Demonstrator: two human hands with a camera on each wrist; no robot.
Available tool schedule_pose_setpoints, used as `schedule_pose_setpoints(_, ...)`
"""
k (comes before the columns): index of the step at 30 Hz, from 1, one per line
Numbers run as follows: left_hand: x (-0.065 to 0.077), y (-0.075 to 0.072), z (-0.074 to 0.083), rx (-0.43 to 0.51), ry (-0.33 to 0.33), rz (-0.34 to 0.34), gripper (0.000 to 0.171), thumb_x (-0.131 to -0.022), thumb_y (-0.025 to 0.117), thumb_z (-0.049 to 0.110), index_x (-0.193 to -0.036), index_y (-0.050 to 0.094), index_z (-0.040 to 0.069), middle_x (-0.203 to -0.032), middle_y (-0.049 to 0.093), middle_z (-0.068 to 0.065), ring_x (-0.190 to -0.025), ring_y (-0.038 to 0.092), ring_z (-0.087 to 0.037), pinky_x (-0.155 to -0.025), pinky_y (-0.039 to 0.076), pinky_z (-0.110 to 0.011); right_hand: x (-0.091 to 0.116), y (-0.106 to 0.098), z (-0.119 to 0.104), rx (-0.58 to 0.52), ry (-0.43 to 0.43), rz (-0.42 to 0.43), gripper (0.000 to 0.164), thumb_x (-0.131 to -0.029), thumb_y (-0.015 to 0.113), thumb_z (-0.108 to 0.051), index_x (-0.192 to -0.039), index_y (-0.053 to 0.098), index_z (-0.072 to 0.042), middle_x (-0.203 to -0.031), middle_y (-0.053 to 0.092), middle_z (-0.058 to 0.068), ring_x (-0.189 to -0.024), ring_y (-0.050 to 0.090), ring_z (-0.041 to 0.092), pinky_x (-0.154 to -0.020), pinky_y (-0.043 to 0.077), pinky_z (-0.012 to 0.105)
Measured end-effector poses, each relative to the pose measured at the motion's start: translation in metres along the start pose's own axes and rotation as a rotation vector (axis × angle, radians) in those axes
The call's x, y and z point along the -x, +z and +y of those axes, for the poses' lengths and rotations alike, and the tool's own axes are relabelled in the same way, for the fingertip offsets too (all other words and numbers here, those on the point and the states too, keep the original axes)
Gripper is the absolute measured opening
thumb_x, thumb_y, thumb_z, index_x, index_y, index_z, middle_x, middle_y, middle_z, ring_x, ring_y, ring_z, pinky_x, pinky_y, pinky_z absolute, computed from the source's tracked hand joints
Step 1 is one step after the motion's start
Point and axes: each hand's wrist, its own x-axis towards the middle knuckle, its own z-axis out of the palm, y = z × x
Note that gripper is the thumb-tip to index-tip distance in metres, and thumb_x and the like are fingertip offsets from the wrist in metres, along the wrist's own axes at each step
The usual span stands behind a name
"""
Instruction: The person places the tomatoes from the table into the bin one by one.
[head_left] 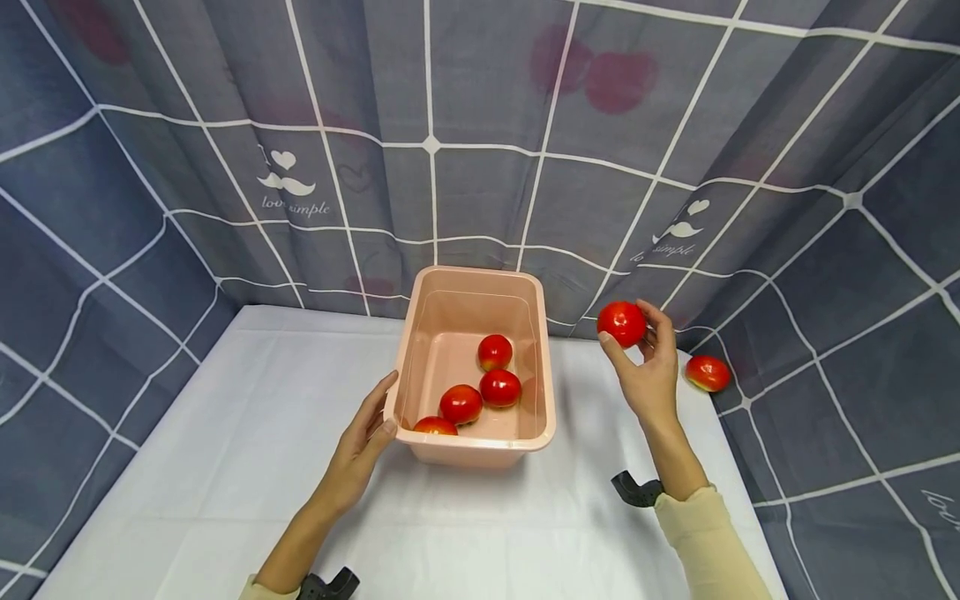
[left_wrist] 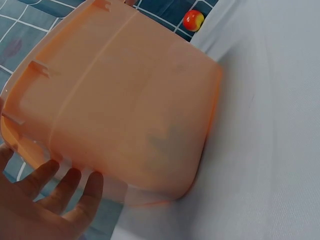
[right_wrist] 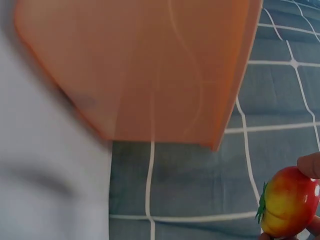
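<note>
A pink plastic bin (head_left: 474, 454) stands on the white-covered table with several red tomatoes (head_left: 461, 404) inside. At its near left corner my left hand (head_left: 356, 454) holds the rim, thumb on the edge. In the left wrist view, the fingers (left_wrist: 92, 192) touch the bin's outer wall (left_wrist: 130, 100). To the right of the bin, my right hand (head_left: 651, 375) holds a tomato (head_left: 621, 323) up between thumb and fingers. The right wrist view shows this tomato (right_wrist: 287, 202) as red and yellow with green leaves at one end.
Another tomato (head_left: 707, 373) lies at the table's right edge, beside the curtain. A grey curtain (head_left: 480, 200) with white lines hangs behind and on both sides. White cloth (head_left: 187, 417) covers the table. Each wrist wears a black strap mount (head_left: 636, 490).
</note>
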Motion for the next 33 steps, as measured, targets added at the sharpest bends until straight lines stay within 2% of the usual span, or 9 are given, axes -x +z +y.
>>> schedule_pose_setpoints(4, 0.002, 0.001, 0.0, -0.003, 0.002, -0.003, 0.062, -0.113, 0.047, 0.012, -0.171, 0.031, 0.027, -0.179, 0.028, 0.0, -0.16, 0.037, -0.012, -0.119, 0.036, -0.009, 0.002, 0.011, -0.003, -0.006, -0.035, -0.037, 0.073, -0.091, 0.083, -0.009, -0.156, 0.05, -0.012, -0.155, 0.053, 0.009, -0.129, 0.055, 0.013, -0.112, 0.046, 0.01)
schedule_pose_setpoints(11, 0.004, 0.003, 0.0, -0.008, -0.006, 0.007, 0.062, -0.113, 0.048, 0.012, -0.171, 0.031, 0.028, -0.179, 0.028, 0.001, -0.159, 0.037, -0.005, -0.12, 0.034, -0.009, 0.005, 0.027, -0.012, -0.052, -0.069, -0.102, 0.072, -0.091, 0.083, -0.007, -0.155, 0.051, -0.009, -0.152, 0.054, 0.01, -0.127, 0.057, 0.014, -0.109, 0.048, 0.011)
schedule_pose_setpoints(15, 0.003, 0.001, 0.0, -0.004, -0.01, 0.008, 0.062, -0.113, 0.047, 0.012, -0.171, 0.031, 0.029, -0.179, 0.028, 0.003, -0.162, 0.036, -0.021, -0.119, 0.035, -0.009, 0.005, 0.038, -0.018, -0.06, -0.083, -0.146, 0.072, -0.091, 0.084, -0.008, -0.155, 0.052, -0.01, -0.151, 0.055, 0.011, -0.126, 0.058, 0.015, -0.108, 0.048, 0.012)
schedule_pose_setpoints(18, 0.002, 0.001, 0.0, -0.001, -0.015, 0.007, 0.062, -0.113, 0.047, 0.013, -0.171, 0.031, 0.03, -0.179, 0.028, 0.003, -0.161, 0.033, -0.04, -0.119, 0.037, -0.01, 0.007, 0.047, -0.021, -0.066, -0.091, -0.185, 0.071, -0.091, 0.084, -0.009, -0.155, 0.052, -0.013, -0.151, 0.055, 0.011, -0.126, 0.058, 0.017, -0.109, 0.048, 0.013)
schedule_pose_setpoints(23, 0.001, 0.0, 0.0, -0.01, -0.024, 0.011, 0.062, -0.113, 0.048, 0.014, -0.171, 0.031, 0.031, -0.179, 0.028, 0.004, -0.161, 0.034, -0.042, -0.117, 0.037, -0.01, 0.009, 0.063, -0.027, -0.077, -0.108, -0.24, 0.071, -0.091, 0.085, -0.011, -0.154, 0.052, -0.014, -0.15, 0.055, 0.01, -0.126, 0.058, 0.02, -0.107, 0.048, 0.016)
schedule_pose_setpoints(33, 0.0, 0.001, 0.0, -0.004, -0.026, 0.007, 0.062, -0.113, 0.047, 0.014, -0.171, 0.03, 0.031, -0.179, 0.028, 0.003, -0.16, 0.036, -0.042, -0.116, 0.04, -0.012, 0.014, 0.084, -0.033, -0.082, -0.12, -0.301, 0.072, -0.092, 0.085, -0.015, -0.155, 0.051, -0.008, -0.148, 0.057, 0.009, -0.129, 0.06, 0.024, -0.112, 0.047, 0.015)
